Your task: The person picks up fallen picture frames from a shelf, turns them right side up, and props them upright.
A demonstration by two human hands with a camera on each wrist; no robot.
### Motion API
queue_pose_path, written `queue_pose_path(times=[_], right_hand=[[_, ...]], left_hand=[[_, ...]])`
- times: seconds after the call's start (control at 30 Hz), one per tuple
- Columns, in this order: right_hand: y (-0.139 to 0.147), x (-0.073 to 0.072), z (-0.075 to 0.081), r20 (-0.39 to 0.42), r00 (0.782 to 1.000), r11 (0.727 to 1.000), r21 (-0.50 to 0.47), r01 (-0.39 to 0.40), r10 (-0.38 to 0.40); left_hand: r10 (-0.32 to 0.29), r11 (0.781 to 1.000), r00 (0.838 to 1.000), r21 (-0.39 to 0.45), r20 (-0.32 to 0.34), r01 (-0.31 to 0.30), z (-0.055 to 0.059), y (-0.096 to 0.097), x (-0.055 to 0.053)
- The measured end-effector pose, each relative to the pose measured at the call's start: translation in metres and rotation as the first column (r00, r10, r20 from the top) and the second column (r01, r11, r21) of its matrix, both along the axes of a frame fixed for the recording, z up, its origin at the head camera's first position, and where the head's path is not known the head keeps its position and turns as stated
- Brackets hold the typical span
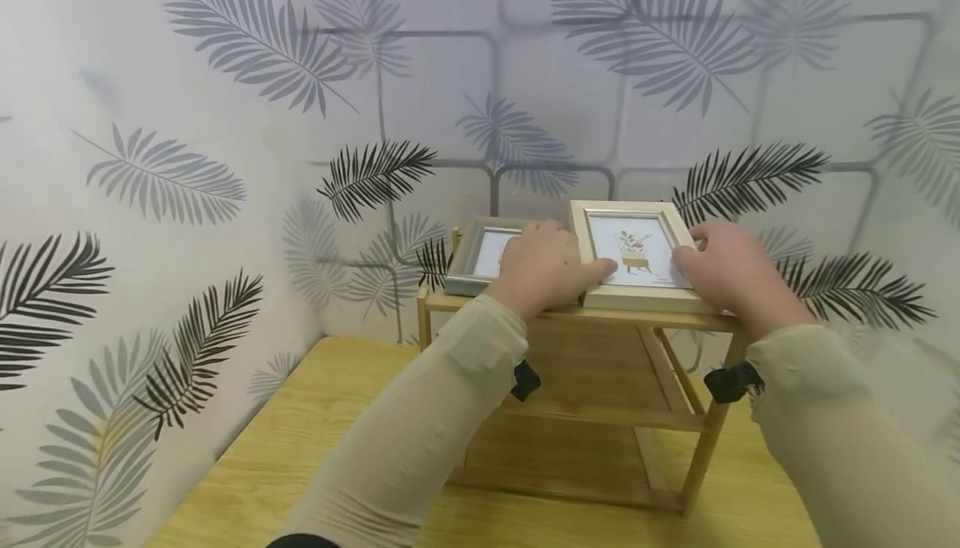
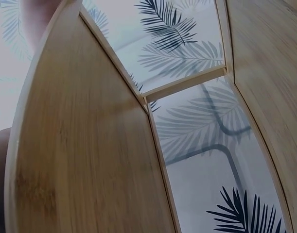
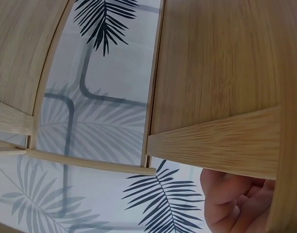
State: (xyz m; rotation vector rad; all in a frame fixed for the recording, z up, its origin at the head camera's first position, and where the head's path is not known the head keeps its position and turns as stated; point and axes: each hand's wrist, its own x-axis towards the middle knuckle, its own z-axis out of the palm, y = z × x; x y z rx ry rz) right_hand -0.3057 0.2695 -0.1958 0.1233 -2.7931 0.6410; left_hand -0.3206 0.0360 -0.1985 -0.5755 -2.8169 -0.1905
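A cream picture frame (image 1: 637, 208) with a plant print lies face up on the top of a small wooden shelf rack (image 1: 637, 320). My left hand (image 1: 546, 268) holds its left side, the thumb lying over the lower left of the picture. On the opposite side my right hand (image 1: 733, 271) grips the right edge, thumb on top. A silver-grey picture frame (image 1: 463, 260) lies to the left, partly covered by my left hand. In the right wrist view, curled fingers of my right hand (image 3: 233, 201) show beside the rack's top board (image 3: 211, 63).
The rack has lower shelves (image 1: 562, 448) and stands on a yellow wood-grain surface (image 1: 300, 431). Behind it and at the left rise walls (image 1: 420, 98) with a leaf pattern. In the left wrist view, the wooden boards (image 2: 95, 145) fill much of the picture.
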Motion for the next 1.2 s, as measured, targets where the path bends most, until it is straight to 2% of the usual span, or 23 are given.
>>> queue_pose_path(times=[0.17, 0.27, 0.4, 0.5, 0.67, 0.83, 0.97, 1.2], right_hand=[[-0.0009, 0.0016, 0.0016, 0.019, 1.0, 0.998, -0.064, 0.01, -0.009], [-0.0012, 0.0033, 0.0012, 0.001, 1.0, 0.994, -0.105, 0.015, -0.015], [-0.0013, 0.0038, -0.0006, -0.03, 0.999, 0.994, -0.112, 0.016, -0.02], [-0.0005, 0.0033, -0.0021, -0.018, 1.0, 0.992, -0.123, 0.017, -0.019], [0.001, 0.0012, -0.003, -0.02, 0.999, 0.983, -0.181, 0.032, -0.036], [0.0003, 0.0005, -0.0021, -0.034, 0.998, 0.97, -0.238, 0.039, -0.048], [0.0006, 0.0012, -0.0006, -0.038, 0.999, 0.971, -0.239, 0.01, -0.02], [-0.0033, 0.0032, 0.0018, -0.076, 0.997, 0.953, -0.3, -0.032, 0.01]], left_hand=[[-0.023, 0.998, 0.999, 0.052, 0.022, 0.022, 0.0019, -0.0002, -0.0005], [-0.054, 0.994, 0.998, 0.093, 0.025, 0.051, 0.0021, -0.0004, -0.001], [-0.079, 0.987, 0.997, 0.142, 0.024, 0.075, 0.0, -0.0012, -0.001], [-0.096, 0.981, 0.995, 0.172, 0.039, 0.088, -0.0015, -0.002, -0.001], [-0.115, 0.976, 0.993, 0.188, 0.028, 0.107, 0.0005, -0.0021, -0.0005], [-0.117, 0.968, 0.993, 0.226, 0.011, 0.111, 0.0028, -0.0021, -0.0008], [-0.104, 0.966, 0.994, 0.239, 0.018, 0.097, 0.0027, -0.0018, -0.001], [-0.107, 0.955, 0.994, 0.278, -0.002, 0.104, 0.0016, -0.0032, -0.0015]])
